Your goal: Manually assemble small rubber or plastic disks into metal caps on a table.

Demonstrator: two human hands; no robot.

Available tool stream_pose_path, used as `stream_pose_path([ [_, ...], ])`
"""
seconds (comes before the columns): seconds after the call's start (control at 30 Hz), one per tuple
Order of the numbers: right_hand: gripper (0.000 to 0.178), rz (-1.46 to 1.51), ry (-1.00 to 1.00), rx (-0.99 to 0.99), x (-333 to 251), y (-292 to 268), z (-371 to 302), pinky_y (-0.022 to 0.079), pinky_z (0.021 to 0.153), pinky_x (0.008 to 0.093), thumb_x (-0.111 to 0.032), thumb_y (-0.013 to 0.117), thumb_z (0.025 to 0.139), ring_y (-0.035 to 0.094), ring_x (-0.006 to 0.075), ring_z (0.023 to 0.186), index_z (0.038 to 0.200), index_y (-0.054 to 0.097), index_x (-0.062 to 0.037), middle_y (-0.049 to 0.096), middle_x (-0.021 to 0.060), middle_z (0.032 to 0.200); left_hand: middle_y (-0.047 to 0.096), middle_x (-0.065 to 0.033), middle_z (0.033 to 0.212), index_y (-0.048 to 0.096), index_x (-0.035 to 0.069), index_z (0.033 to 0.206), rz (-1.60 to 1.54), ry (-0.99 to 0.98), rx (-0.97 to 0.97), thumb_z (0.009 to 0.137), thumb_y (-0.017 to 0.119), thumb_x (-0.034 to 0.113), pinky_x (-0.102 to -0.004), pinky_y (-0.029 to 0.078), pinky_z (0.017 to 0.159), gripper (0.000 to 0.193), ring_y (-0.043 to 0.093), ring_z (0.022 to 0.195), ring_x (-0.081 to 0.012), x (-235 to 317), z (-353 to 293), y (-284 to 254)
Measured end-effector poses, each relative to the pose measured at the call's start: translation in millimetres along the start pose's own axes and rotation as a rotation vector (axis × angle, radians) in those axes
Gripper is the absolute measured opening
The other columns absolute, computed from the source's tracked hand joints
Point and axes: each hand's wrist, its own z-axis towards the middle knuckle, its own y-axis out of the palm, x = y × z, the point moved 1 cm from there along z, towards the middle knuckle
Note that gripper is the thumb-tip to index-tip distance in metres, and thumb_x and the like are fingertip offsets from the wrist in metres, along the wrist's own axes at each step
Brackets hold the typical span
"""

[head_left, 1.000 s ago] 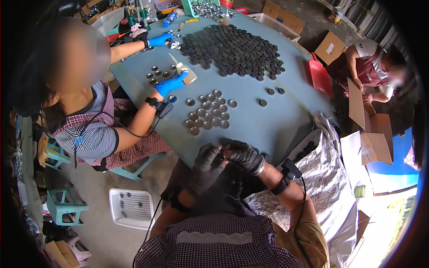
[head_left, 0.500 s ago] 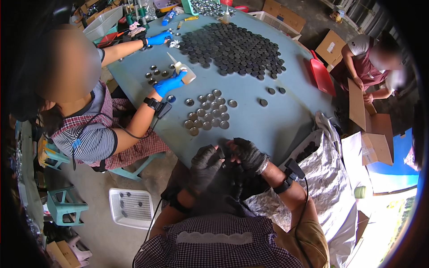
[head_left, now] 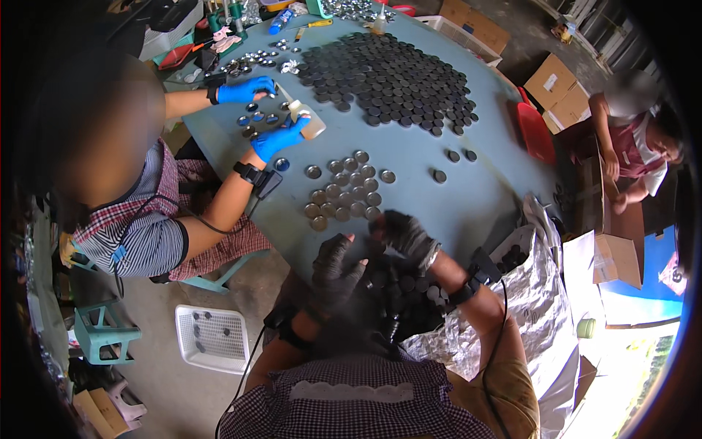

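Dark round pieces (head_left: 415, 284) lie heaped below the person's hands, at the table's near edge, partly covered by the right wrist. The left hand (head_left: 335, 272), in a dark wrap, is half open, thumb and fingers parted, nothing visible between them. The right hand (head_left: 404, 238) curls over the table edge; whether it grips anything cannot be told. Just beyond, a cluster of shallow metal cups (head_left: 344, 192) stands between the hands and a broad spread of dark discs (head_left: 395, 84). Leftward, a co-worker's blue-gloved hand holds a squeeze bottle (head_left: 313, 126). A white sack (head_left: 512, 329) crowds the right forearm; a red scoop (head_left: 536, 133) lies farther off.
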Motion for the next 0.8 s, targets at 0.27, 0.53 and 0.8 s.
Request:
stream_pose_path([
  [0.27,0.017,-0.293,0.158,0.326,112,-21,70,0.049,0.074,0.0454,-0.021,0.067,0.077,0.060,0.0363,0.087,0.083,0.062,-0.0065,0.063,0.0163,0.091,0.057,-0.0139,0.118,0.054,0.000,0.118,0.058,-0.269,-0.032,0.083,0.066,0.005,-0.0358,0.042,0.096,0.037,0.054,0.112,-0.0260,-19,-4,-25],
  [0.53,0.015,-0.689,0.215,0.023,106,-20,87,0.048,0.085,0.0436,-0.025,0.062,0.079,0.059,0.0346,0.096,0.089,0.070,-0.0162,0.065,0.0144,0.097,0.060,-0.0124,0.112,0.057,0.000,0.112,0.053,-0.278,0.001,0.082,0.066,0.003,-0.0346,0.045,0.089,0.031,0.057,0.099,-0.0226,-34,-20,-41],
  [0.8,0.039,-0.883,0.421,0.249,116,-50,39,0.043,0.094,0.0442,-0.023,0.065,0.076,0.051,0.0337,0.110,0.113,0.060,-0.0132,0.058,0.0124,0.116,0.059,-0.0159,0.109,0.058,0.005,0.117,0.440,0.009,-0.469,0.075,0.073,0.021,-0.0395,0.050,0.084,0.047,0.060,0.099,-0.0321,11,-30,-26],
])
